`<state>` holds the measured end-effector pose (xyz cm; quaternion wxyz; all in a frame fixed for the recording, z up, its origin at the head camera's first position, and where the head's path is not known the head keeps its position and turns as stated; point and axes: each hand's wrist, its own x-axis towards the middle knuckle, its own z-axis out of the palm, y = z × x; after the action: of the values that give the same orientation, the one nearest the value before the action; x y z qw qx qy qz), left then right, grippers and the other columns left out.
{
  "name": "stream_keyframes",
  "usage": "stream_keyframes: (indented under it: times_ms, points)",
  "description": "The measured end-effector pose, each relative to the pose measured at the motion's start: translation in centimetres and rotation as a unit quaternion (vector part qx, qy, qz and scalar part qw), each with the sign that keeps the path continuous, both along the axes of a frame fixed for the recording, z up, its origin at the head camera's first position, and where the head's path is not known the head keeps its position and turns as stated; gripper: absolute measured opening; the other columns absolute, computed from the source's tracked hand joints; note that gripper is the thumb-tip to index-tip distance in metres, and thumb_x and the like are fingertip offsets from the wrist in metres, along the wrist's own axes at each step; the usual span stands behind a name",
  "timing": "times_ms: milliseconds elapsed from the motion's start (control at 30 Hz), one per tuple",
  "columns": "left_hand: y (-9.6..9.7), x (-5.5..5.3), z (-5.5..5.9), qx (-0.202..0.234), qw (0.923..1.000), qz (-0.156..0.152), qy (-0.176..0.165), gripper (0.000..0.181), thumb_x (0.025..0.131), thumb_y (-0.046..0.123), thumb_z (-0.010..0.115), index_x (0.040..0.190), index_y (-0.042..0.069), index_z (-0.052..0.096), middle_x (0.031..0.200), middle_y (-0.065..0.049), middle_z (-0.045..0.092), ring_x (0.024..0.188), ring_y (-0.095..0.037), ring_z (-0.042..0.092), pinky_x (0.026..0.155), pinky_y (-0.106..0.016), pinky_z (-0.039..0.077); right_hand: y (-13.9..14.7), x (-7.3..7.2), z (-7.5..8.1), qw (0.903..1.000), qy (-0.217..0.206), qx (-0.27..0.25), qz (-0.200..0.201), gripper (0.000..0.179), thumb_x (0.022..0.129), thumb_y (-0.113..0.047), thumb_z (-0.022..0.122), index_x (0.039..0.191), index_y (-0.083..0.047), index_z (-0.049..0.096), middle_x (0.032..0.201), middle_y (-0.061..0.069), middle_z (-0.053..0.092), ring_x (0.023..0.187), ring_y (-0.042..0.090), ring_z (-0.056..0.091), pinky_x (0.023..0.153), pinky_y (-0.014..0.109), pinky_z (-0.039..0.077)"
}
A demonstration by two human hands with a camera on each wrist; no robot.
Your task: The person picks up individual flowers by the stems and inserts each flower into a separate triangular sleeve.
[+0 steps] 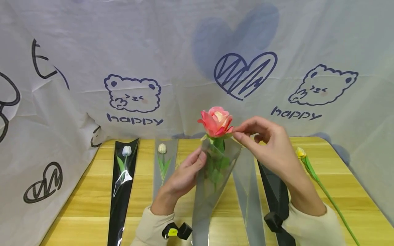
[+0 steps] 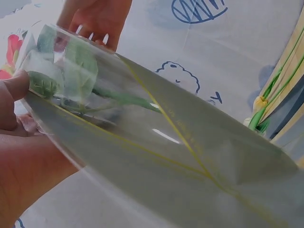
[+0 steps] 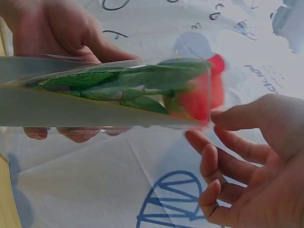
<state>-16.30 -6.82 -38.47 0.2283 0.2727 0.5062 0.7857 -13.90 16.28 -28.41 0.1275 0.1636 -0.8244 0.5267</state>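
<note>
Pink rose stood upright inside a translucent grey sleeve, over the worktop | left hand grasped the sleeve below the petals | right hand pinched the sleeve's rim beside them | cream tulip lay sleeved, left; yellow tulip lay bare, right

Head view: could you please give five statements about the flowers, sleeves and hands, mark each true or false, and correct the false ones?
The left hand holds a grey translucent plastic sleeve. True.
The pink, cream-centred rose is entirely outside that sleeve. False: its green leaves are inside.
The pale blue-white tulip lies in a black plastic sleeve. True.
The yellow, green-stemmed tulip is wrapped in plastic. False: it lies unwrapped on the wood-grain table.
The right hand rests on the table. False: it is raised beside the rose.
</note>
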Motion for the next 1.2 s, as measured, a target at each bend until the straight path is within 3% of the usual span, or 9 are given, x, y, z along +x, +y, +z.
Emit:
stream_keyframes:
  times_ms: [167, 300, 533, 667, 767, 900, 1000, 1133, 1200]
  points:
    - [-0.4, -0.2, 0.2, 0.018, 0.9997, 0.012, 0.005, 0.080, 0.104, 0.044, 0.053, 0.164, 0.008, 0.015, 0.150, -0.014, 0.044, 0.128, -0.016, 0.053, 0.105, -0.034, 0.045, 0.6, 0.8, -1.7, 0.9985, 0.008, -0.052, 0.018, 0.019, 0.096, -0.006, 0.072, 0.115, -0.003, 0.069, 0.107, 0.006, 0.073, 0.097, 0.018, 0.069, 0.080, 0.025, 0.057]
    - [-0.6, -0.1, 0.6, -0.007, 0.9993, 0.028, 0.024, 0.076, 0.106, 0.042, 0.051, 0.164, 0.007, 0.017, 0.154, -0.016, 0.039, 0.130, -0.019, 0.050, 0.104, -0.033, 0.045, 0.2, 0.8, -3.5, 0.9971, -0.008, -0.068, 0.033, 0.016, 0.095, -0.003, 0.072, 0.111, -0.001, 0.072, 0.101, 0.008, 0.073, 0.091, 0.018, 0.069, 0.078, 0.026, 0.058]
    - [-1.0, -0.1, 1.0, -0.035, 0.9972, 0.018, 0.064, 0.079, 0.107, 0.044, 0.046, 0.164, 0.002, 0.010, 0.168, -0.019, 0.016, 0.146, -0.033, 0.032, 0.112, -0.038, 0.040, -0.8, 0.9, -4.3, 0.9926, 0.030, -0.114, -0.030, 0.006, 0.094, -0.003, 0.074, 0.100, -0.001, 0.075, 0.090, 0.009, 0.072, 0.079, 0.022, 0.067, 0.069, 0.025, 0.055]
    - [-1.1, -0.3, 1.1, -0.038, 0.9949, 0.050, 0.079, 0.061, 0.112, 0.026, 0.044, 0.160, -0.005, 0.022, 0.163, -0.023, 0.030, 0.139, -0.028, 0.046, 0.109, -0.039, 0.045, -1.0, 1.1, -4.2, 0.9890, 0.051, -0.132, -0.043, 0.006, 0.091, 0.002, 0.075, 0.098, 0.001, 0.076, 0.092, 0.011, 0.074, 0.081, 0.020, 0.070, 0.074, 0.026, 0.058]
    - [-0.8, -0.4, 1.2, -0.056, 0.9887, 0.111, 0.084, 0.045, 0.110, 0.009, 0.045, 0.150, -0.011, 0.040, 0.148, -0.026, 0.049, 0.122, -0.019, 0.061, 0.100, -0.038, 0.052, -1.0, 1.3, -4.3, 0.9883, 0.065, -0.134, -0.036, 0.008, 0.090, 0.006, 0.075, 0.097, 0.002, 0.076, 0.093, 0.011, 0.074, 0.083, 0.019, 0.072, 0.077, 0.027, 0.059]
    - [-0.4, -0.2, 1.7, -0.066, 0.9700, 0.217, 0.088, 0.029, 0.105, -0.001, 0.053, 0.127, -0.018, 0.060, 0.112, -0.014, 0.070, 0.095, -0.012, 0.068, 0.085, -0.036, 0.059, -1.1, 1.4, -4.6, 0.9883, 0.089, -0.121, -0.024, 0.010, 0.090, 0.007, 0.075, 0.099, 0.003, 0.075, 0.094, 0.009, 0.073, 0.084, 0.017, 0.071, 0.076, 0.025, 0.058]
    - [-0.3, 0.3, 2.3, -0.068, 0.9451, 0.296, 0.120, 0.021, 0.102, -0.003, 0.059, 0.115, -0.017, 0.066, 0.094, 0.001, 0.070, 0.082, -0.008, 0.064, 0.076, -0.028, 0.058, -1.3, 1.4, -4.8, 0.9882, 0.091, -0.121, -0.025, 0.010, 0.092, 0.006, 0.073, 0.101, 0.003, 0.075, 0.094, 0.010, 0.073, 0.084, 0.017, 0.070, 0.075, 0.024, 0.058]
    - [-0.5, 1.0, 3.0, -0.059, 0.9100, 0.361, 0.195, 0.016, 0.098, -0.006, 0.062, 0.109, -0.015, 0.070, 0.096, 0.003, 0.073, 0.081, -0.008, 0.064, 0.074, -0.021, 0.054, -1.7, 1.3, -4.8, 0.9882, 0.070, -0.130, -0.039, 0.010, 0.095, 0.003, 0.070, 0.103, 0.002, 0.075, 0.093, 0.014, 0.073, 0.081, 0.018, 0.068, 0.071, 0.024, 0.057]
    - [-0.5, 1.1, 3.1, -0.045, 0.8990, 0.376, 0.220, 0.016, 0.097, -0.008, 0.062, 0.109, -0.015, 0.071, 0.099, 0.000, 0.074, 0.083, -0.009, 0.066, 0.075, -0.021, 0.054, -1.9, 1.1, -4.7, 0.9881, 0.066, -0.132, -0.043, 0.010, 0.097, 0.001, 0.069, 0.105, 0.003, 0.075, 0.094, 0.014, 0.073, 0.080, 0.017, 0.068, 0.071, 0.025, 0.057]
